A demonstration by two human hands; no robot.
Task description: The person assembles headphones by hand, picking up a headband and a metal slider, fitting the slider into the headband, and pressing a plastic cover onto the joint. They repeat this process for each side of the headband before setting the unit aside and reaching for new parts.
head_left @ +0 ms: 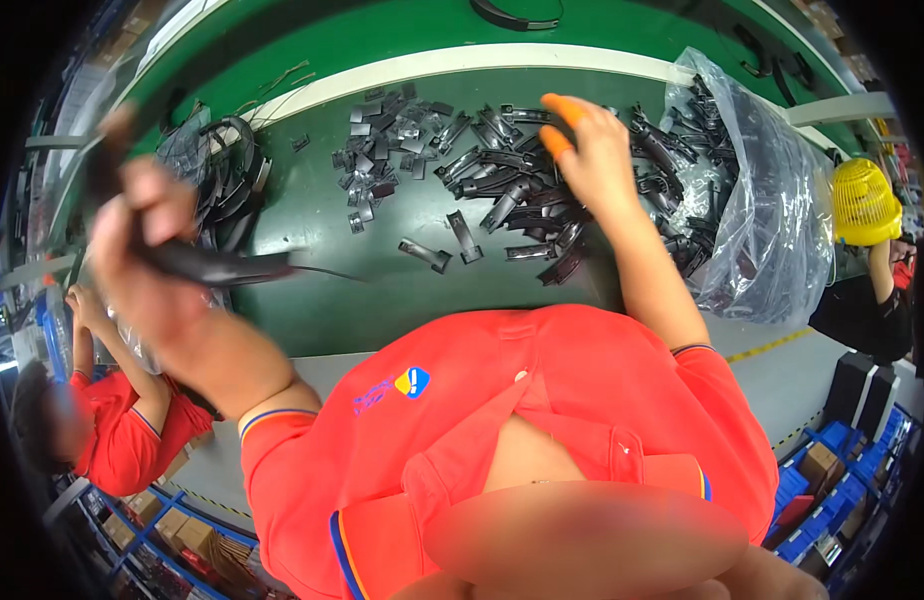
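Shirt (532, 370), red with striped sleeve edges, occupies the near side. Left hand (147, 285) is raised above the left side of the bench, with fingers wrapped around a curved black band (207, 264); motion blur makes the exact finger placement uncertain. A thin dark wire (327, 271) extends from the band's right end.

Below lies a green worktable (312, 215). Two loose black brackets (464, 238) rest side by side near its middle, ahead of the main pile of curved black parts (507, 205). Right hand (597, 155) is positioned over the upper right of this pile, fingers extended and parted. Orange covers (555, 142) are fitted on two of its digits.

To the right of the pile, a clear plastic bag (777, 215) lies with its mouth toward the pile and contains further black parts. To the left, small flat dark pieces (382, 145) are scattered in a cluster. Farther left, a bundle of black bands (244, 170) lies at the table's edge.

A white rail (462, 60) borders the far side. Beyond it, another black band (517, 18) lies on a green surface (382, 30). At far left, a co-worker in red (132, 435) reaches toward the bench; at far right, another person wears a yellow cap (866, 203).
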